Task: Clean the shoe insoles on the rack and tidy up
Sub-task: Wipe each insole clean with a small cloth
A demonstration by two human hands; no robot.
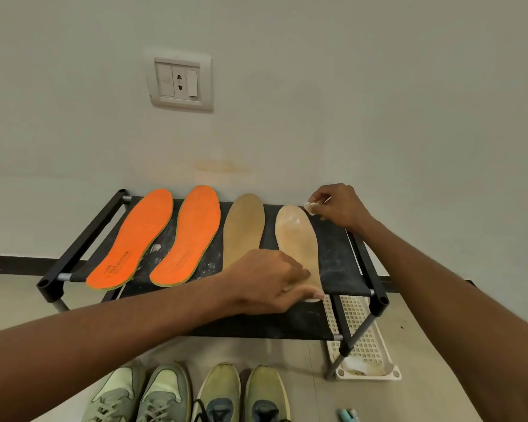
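Observation:
Two orange insoles [136,239] [188,236] and two tan insoles lie side by side on the black rack [339,263]. My left hand [269,281] pinches the heel end of the right tan insole [297,239], thumb at its front edge. The left tan insole [244,228] lies partly behind that hand. My right hand [337,205] pinches a small whitish wipe [310,206] just past the toe of the right tan insole. A wet sheen shows near that toe.
Two pairs of greenish sneakers [195,394] stand on the floor in front of the rack. A white perforated tray [363,339] lies under the rack's right side. A small marker-like item [348,415] lies on the floor at lower right. The wall with a socket [180,83] is directly behind.

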